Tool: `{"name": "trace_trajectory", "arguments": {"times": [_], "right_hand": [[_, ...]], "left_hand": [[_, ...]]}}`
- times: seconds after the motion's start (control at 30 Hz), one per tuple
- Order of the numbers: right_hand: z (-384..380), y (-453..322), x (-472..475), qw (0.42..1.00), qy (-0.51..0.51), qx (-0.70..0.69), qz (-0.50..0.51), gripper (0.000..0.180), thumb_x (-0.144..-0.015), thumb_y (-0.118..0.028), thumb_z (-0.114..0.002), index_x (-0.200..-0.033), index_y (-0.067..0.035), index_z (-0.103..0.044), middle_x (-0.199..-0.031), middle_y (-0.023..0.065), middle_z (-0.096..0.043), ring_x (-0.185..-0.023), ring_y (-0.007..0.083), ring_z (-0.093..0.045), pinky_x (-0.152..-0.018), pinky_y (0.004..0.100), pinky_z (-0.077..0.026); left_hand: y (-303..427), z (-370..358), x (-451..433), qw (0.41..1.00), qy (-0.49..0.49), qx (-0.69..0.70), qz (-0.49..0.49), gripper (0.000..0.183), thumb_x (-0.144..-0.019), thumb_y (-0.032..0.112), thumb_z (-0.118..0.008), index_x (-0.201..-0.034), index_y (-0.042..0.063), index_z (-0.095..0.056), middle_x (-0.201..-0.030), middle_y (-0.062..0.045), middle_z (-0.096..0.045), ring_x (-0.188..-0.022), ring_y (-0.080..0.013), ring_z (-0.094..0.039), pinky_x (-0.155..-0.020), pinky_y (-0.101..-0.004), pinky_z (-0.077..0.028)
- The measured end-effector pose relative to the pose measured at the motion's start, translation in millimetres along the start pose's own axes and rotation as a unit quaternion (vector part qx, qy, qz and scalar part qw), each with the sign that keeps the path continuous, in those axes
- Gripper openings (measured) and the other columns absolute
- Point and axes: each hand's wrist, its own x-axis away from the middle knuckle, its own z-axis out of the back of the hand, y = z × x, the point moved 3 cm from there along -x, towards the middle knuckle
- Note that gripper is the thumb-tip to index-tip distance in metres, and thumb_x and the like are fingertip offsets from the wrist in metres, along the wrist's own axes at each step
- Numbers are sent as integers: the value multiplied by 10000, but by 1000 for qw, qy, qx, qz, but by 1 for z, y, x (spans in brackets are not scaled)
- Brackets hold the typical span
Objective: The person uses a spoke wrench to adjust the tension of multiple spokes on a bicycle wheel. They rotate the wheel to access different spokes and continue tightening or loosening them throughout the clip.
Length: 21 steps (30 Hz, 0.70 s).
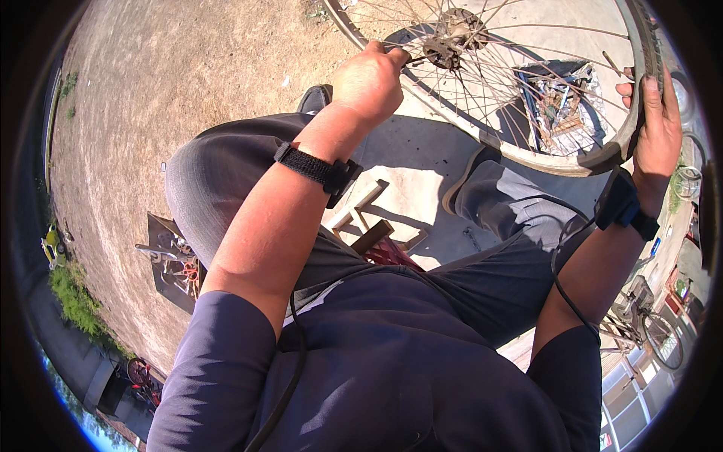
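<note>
A bicycle wheel (497, 144) with rusty spokes is held up in front of me, its greasy hub (443, 53) towards the top of the view. My left hand (370, 82) is closed beside the spokes on a small dark tool (415, 59), mostly hidden by the fingers; its thin end points towards the hub. At the wheel's right side, my right hand (655, 124) grips the rim and the black tyre (649, 45), thumb and fingers on either side. Both wrists wear black strapped devices.
Behind the spokes, an open box (534, 113) of tools and scraps stands on concrete. A wooden frame (356, 212) lies between my legs. Left of my knee is a dark tray (172, 282) of metal parts. A bicycle (638, 316) stands at right; a red one (144, 378) is lower left.
</note>
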Motion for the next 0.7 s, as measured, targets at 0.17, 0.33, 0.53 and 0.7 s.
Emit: {"name": "trace_trajectory", "arguments": {"times": [0.17,0.33,0.53,0.7], "right_hand": [[0,1,0,1000,1,-5,-20,509,-1052,-319,-565,-1496,-81,-491,-1118,80,-709,-925,105,-661,-843,237,-494],[1,0,0,1000,10,2,-2,506,-1050,-316,-569,-1491,-78,-497,-1110,79,-710,-923,103,-659,-843,237,-495],[-1,1,1,1000,18,-6,-5,489,-1049,-308,-572,-1472,-68,-518,-1098,82,-715,-922,105,-658,-847,238,-498],[0,0,1,1000,14,-10,-6,492,-1045,-312,-579,-1470,-72,-521,-1101,86,-716,-923,105,-657,-849,239,-499]], "left_hand": [[-2,2,1,1000,6,-4,-9,397,-861,64,-532,-1213,158,-691,-1130,-187,-634,-1009,-365,-683,-852,-452,-567],[-1,4,-1,1000,20,0,-14,401,-856,59,-534,-1210,158,-693,-1120,-185,-638,-1000,-371,-684,-850,-448,-571],[-1,3,-2,1000,6,-18,-8,415,-865,62,-532,-1230,179,-692,-1131,-188,-635,-996,-362,-688,-850,-447,-573],[-3,2,-3,1000,0,-24,-15,417,-876,64,-528,-1240,186,-690,-1135,-186,-635,-1000,-359,-689,-857,-444,-574]]}}
